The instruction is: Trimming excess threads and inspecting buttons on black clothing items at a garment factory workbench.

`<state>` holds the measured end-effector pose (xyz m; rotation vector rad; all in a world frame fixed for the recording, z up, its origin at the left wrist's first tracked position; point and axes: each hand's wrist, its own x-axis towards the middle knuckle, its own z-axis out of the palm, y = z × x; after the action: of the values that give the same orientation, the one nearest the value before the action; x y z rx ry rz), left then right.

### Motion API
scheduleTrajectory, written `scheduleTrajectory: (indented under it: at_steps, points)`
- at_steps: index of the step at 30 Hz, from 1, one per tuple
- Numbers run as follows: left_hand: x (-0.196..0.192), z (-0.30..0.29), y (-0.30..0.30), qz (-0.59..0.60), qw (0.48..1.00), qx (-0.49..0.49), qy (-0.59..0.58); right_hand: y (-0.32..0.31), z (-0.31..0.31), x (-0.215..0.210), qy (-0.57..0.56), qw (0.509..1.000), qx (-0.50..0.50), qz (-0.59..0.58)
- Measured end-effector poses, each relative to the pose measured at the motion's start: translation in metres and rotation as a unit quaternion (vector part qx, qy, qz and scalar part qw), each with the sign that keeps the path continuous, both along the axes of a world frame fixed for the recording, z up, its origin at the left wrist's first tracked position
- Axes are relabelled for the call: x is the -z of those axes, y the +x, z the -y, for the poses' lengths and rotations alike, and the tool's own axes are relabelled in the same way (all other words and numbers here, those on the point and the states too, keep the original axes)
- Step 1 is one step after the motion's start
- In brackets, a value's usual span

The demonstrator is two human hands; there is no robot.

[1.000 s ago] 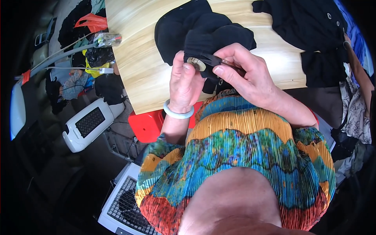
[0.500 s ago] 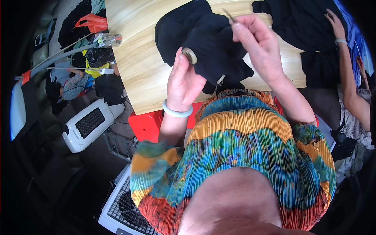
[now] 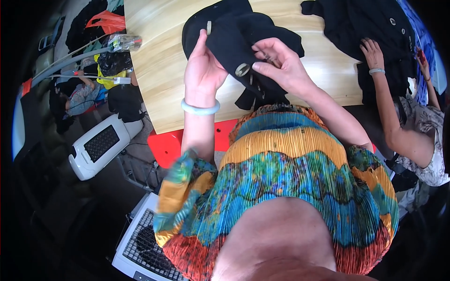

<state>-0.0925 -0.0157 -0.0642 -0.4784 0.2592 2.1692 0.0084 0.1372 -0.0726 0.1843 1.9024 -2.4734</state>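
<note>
A black garment point(image 3: 234, 35) with large pale buttons is bunched over the table in front of me. My left hand point(image 3: 204, 72) grips its left edge, thumb up and fingers behind the cloth; one button point(image 3: 209, 27) stands edge-on by the thumb tip. My right hand point(image 3: 286, 68) is over the garment's right part, fingers curled around a small thin brownish tool point(image 3: 271, 60), mostly hidden by them. Another button point(image 3: 242, 70) faces up just left of my right thumb. Lower down, more small fastenings on the cloth are hard to make out.
The wood-grain table point(image 3: 164, 89) ends close to me, with a red stool point(image 3: 164, 147) below it. A co-worker's hand point(image 3: 373, 54) lies on another black garment point(image 3: 347, 23) at right. A plastic bottle point(image 3: 125, 42) hangs at the left edge; a fan unit point(image 3: 147, 239) stands lower left.
My right hand has come down and left to the cloth with the thin tool. My left hand has shifted up and left, turning the garment. The co-worker's arm has moved left.
</note>
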Motion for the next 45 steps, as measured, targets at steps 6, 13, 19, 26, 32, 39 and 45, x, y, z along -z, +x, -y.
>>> scheduleTrajectory:
  at_steps: [6, 13, 19, 26, 32, 39, 45]
  points:
    - [0.000, -0.006, 0.030, -0.207, 0.965, 0.013, -0.159, 0.001, -0.011, -0.023, 0.016, 0.994, 0.070, 0.079]
    - [-0.010, 0.004, 0.062, -0.287, 0.949, 0.025, -0.127, 0.004, -0.008, -0.048, -0.019, 0.995, 0.079, 0.053]
    - [-0.023, 0.011, 0.068, -0.368, 0.914, 0.019, -0.169, 0.010, -0.005, -0.058, -0.014, 0.997, 0.073, 0.036]
    - [-0.033, 0.017, 0.067, -0.372, 0.925, -0.014, -0.073, 0.014, -0.007, -0.057, 0.020, 0.999, 0.037, -0.020]
    - [-0.031, 0.016, 0.069, -0.368, 0.927, 0.018, -0.067, 0.010, -0.004, -0.066, 0.084, 0.991, 0.023, -0.098]
    - [-0.027, 0.018, 0.070, -0.417, 0.902, 0.055, -0.099, -0.004, -0.009, -0.066, 0.095, 0.991, 0.030, -0.093]
    - [-0.021, 0.016, 0.066, -0.309, 0.951, 0.012, 0.000, -0.020, -0.033, -0.023, -0.109, 0.958, 0.141, -0.226]
